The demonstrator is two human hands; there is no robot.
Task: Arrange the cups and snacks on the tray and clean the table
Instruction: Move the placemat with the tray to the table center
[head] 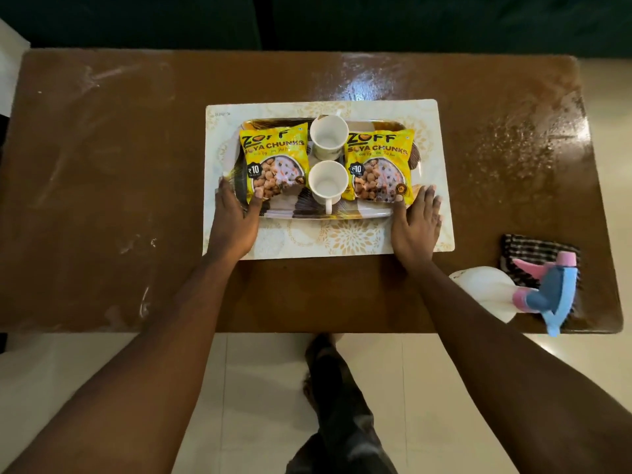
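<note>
A patterned tray (301, 210) rests on a cream placemat (342, 239) in the middle of the brown table (102, 165). On the tray lie two yellow soya chunks packets, one left (272, 159) and one right (378, 162). Between them stand two white cups, the far one (327, 135) and the near one (327, 181) with its handle toward me. My left hand (236, 217) grips the tray's left near corner, thumb on the left packet. My right hand (415, 220) holds the right near corner, thumb by the right packet.
A white spray bottle (489, 292) with a pink and blue trigger head (554, 289) lies near the table's front right edge, partly on a dark striped cloth (526, 249). The tabletop shows wet streaks and droplets. Pale floor tiles and my leg are below.
</note>
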